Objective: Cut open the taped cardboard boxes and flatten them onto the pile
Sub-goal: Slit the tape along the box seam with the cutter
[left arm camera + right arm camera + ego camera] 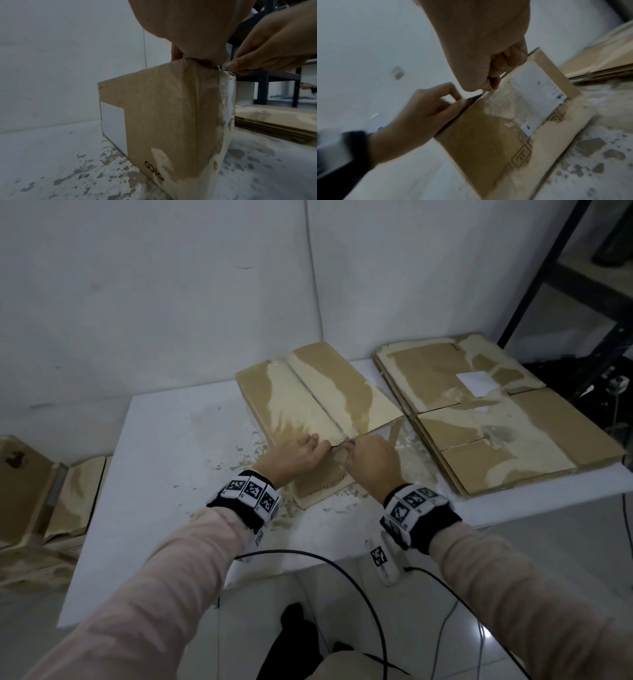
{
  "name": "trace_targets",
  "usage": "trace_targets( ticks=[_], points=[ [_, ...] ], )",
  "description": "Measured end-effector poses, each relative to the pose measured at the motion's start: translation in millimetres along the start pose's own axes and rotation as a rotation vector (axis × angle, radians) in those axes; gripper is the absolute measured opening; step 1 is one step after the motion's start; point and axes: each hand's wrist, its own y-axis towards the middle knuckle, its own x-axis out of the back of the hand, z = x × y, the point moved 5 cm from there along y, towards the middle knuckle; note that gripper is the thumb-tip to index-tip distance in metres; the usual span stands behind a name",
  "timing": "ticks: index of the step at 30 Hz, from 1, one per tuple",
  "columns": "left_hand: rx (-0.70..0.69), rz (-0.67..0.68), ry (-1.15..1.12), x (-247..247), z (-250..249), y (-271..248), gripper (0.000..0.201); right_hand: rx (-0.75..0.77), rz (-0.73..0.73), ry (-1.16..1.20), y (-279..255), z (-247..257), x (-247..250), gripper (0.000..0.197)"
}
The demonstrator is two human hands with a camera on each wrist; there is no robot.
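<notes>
A brown cardboard box (308, 395) stands on the white table (154, 474), clear tape running along its top seam. My left hand (310, 445) holds the near top edge of the box (479, 128), just left of the seam's end. Right beside it, my right hand (354, 449) has its fingers curled and pinched around a small tool with a bluish tip, at the frayed tape end on that edge. The left wrist view shows the right hand's fingertips (229, 67) at the box's (163, 115) top corner. Most of the tool is hidden.
A pile of flattened boxes (496, 433) lies on the table's right side, close to the box. More cardboard boxes (34, 498) sit low at the far left. A dark metal shelf (548, 268) stands at the right. Cardboard scraps litter the table around the box.
</notes>
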Motion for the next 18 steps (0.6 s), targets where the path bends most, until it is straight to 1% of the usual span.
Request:
trace_targets(
  ticks=[1,4,5,7,9,11,13,14,16,17,18],
  points=[
    [-0.008,-0.010,0.015,2,-3,2,0.025,-0.022,0.002,0.035,5,-4,1,0.026],
    [0.020,-0.083,0.035,7,-7,4,0.023,-0.016,0.006,0.064,13,-17,1,0.028],
    [0.038,-0.085,0.021,7,-7,2,0.031,-0.009,0.007,0.057,11,-22,2,0.032],
    [0.055,-0.054,-0.004,4,-5,-1,0.055,-0.002,-0.024,0.038,6,-36,4,0.037],
    [0.065,-0.020,-0.028,1,-4,-3,0.062,-0.024,-0.077,0.025,4,-52,11,0.036],
    [0.051,0.005,-0.015,-3,-4,-5,0.060,-0.038,-0.115,0.099,4,-65,22,0.039],
    [0.064,-0.009,0.005,-1,0,-10,0.051,-0.046,-0.156,0.208,3,-73,36,0.043],
    [0.070,-0.027,0.011,1,2,-14,0.041,-0.069,-0.194,0.260,4,-80,42,0.044],
    [0.081,-0.068,-0.012,7,9,-24,0.012,-0.159,-0.292,0.343,6,-96,52,0.045],
    [0.100,-0.089,-0.030,10,13,-29,0.010,-0.218,-0.323,0.364,10,-106,51,0.044],
    [0.128,-0.104,-0.036,11,17,-36,0.026,-0.270,-0.315,0.361,15,-116,46,0.042]
  ],
)
